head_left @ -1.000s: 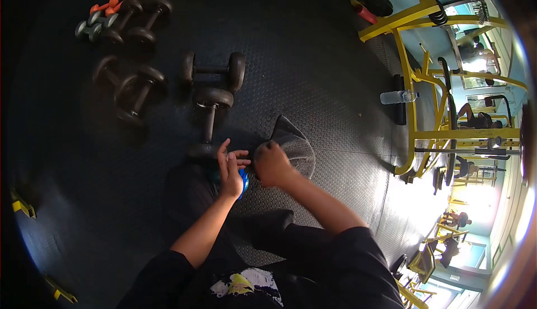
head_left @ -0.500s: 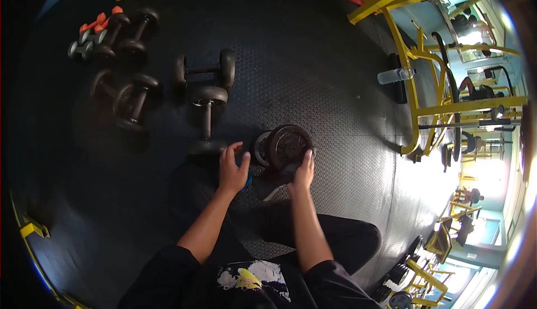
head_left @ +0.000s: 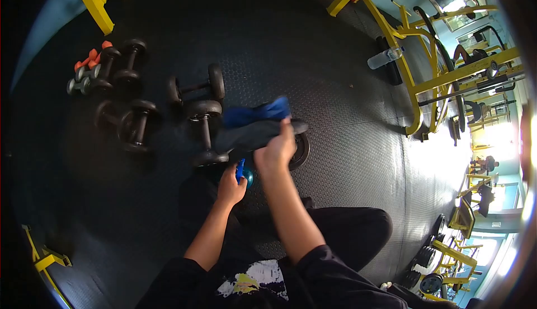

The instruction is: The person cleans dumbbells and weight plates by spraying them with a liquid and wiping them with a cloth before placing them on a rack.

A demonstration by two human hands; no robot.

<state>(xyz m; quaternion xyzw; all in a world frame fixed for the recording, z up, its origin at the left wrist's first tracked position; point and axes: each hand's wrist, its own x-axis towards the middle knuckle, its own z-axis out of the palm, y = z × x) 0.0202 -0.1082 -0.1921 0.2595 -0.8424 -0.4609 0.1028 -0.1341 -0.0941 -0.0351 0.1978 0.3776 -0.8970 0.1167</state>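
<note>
My left hand [head_left: 230,186] is closed round what looks like a blue spray bottle [head_left: 249,177], with a bright blue top and a shiny teal rounded body. My right hand [head_left: 275,151] grips a dark grey and blue cloth [head_left: 251,132], which is blurred by motion and spread to the left. Behind the cloth and hand, a dumbbell with round plates [head_left: 301,152] stands on the floor, mostly hidden. Left of the cloth, another black dumbbell [head_left: 206,132] lies near my left hand.
More black dumbbells [head_left: 196,88] and small orange ones [head_left: 88,60] lie on the black rubber floor [head_left: 347,158] to the left. A yellow machine frame [head_left: 417,99] and a clear water bottle [head_left: 385,57] are at the right. People are in the background.
My right hand has come off the dumbbell plate and swung left and up with the cloth. My left hand, open before, has moved down and closed round the blue bottle.
</note>
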